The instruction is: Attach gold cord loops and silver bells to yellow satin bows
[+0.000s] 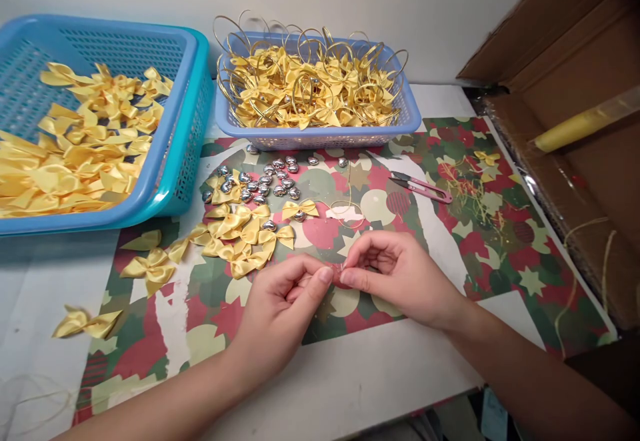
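My left hand (290, 301) and my right hand (395, 274) meet fingertip to fingertip over the patterned paper, both pinched closed. A tiny pale bit shows between the fingertips, too small to name. Just beyond them a thin yellow thread (345, 219) lies in loose loops. Left of it is a pile of yellow ribbon bows (243, 234). Several small silver bells (267, 181) are scattered behind the bows, one resting on a bow. Pink-handled thread snips (423, 187) lie beyond my right hand.
A blue basket (193, 94) of yellow bows, nested in a teal one, stands at left. At the back, another blue basket (320, 135) holds bows with gold wire hoops. Thread scraps (467, 191) lie at right, beside a cardboard box (565, 181). Camouflage-like patterned paper (320, 227) covers the table.
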Demonstrator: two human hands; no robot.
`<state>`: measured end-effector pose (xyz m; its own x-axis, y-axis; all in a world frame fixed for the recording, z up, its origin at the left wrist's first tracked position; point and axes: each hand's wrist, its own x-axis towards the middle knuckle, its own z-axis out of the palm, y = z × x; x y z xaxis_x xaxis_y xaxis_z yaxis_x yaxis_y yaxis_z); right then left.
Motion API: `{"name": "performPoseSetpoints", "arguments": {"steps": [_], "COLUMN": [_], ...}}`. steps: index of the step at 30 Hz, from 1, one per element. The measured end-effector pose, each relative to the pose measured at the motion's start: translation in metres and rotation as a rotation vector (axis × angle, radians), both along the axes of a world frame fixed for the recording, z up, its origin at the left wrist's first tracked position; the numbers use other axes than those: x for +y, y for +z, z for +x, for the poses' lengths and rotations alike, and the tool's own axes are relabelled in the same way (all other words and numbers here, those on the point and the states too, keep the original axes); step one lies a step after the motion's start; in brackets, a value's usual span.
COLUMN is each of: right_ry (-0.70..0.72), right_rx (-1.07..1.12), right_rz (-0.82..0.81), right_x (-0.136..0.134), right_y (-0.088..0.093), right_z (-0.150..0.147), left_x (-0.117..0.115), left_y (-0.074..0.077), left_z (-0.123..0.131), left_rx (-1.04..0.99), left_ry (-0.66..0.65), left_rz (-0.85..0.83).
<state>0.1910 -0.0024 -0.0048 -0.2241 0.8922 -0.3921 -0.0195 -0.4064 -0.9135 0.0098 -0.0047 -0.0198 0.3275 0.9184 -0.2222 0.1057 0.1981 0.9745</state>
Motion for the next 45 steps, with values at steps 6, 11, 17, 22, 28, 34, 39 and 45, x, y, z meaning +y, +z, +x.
{"name": "performPoseSetpoints", "arguments": {"steps": [6, 11, 17, 22, 28, 34, 39, 45], "right_ry": [0.000, 0.001, 0.060, 0.074, 0.085, 0.196, 0.190, 0.092], "right_rx": [0.001, -0.009, -0.037, 0.043, 0.003, -0.144, -0.302, -0.325], "right_rz": [0.006, 0.004, -0.032, -0.054, -0.036, 0.076, 0.419, 0.626], "right_x": [0.000, -0.001, -0.001, 0.001, -0.001, -0.004, -0.007, -0.009], "right_y": [0.000, -0.002, 0.000, 0.001, 0.002, 0.004, -0.001, -0.005], "right_z": [0.000, 0.000, 0.002, 0.003, 0.000, -0.002, -0.006, -0.008], "left_x": [0.000, -0.001, -0.003, -0.001, -0.001, -0.003, -0.002, -0.004], "left_y": [0.001, 0.001, -0.004, -0.005, 0.001, 0.001, 0.000, -0.004], "left_z": [0.000, -0.001, -0.002, 0.000, 0.001, 0.001, 0.002, -0.002], "left_rx": [0.016, 0.012, 0.021, 0.029, 0.025, 0.019, 0.016, -0.012], "left_ry": [0.000, -0.002, 0.065, 0.085, 0.050, 0.063, 0.060, 0.051], "left_rz": [0.008, 0.007, 0.031, 0.060, 0.049, -0.010, -0.012, -0.041]}}
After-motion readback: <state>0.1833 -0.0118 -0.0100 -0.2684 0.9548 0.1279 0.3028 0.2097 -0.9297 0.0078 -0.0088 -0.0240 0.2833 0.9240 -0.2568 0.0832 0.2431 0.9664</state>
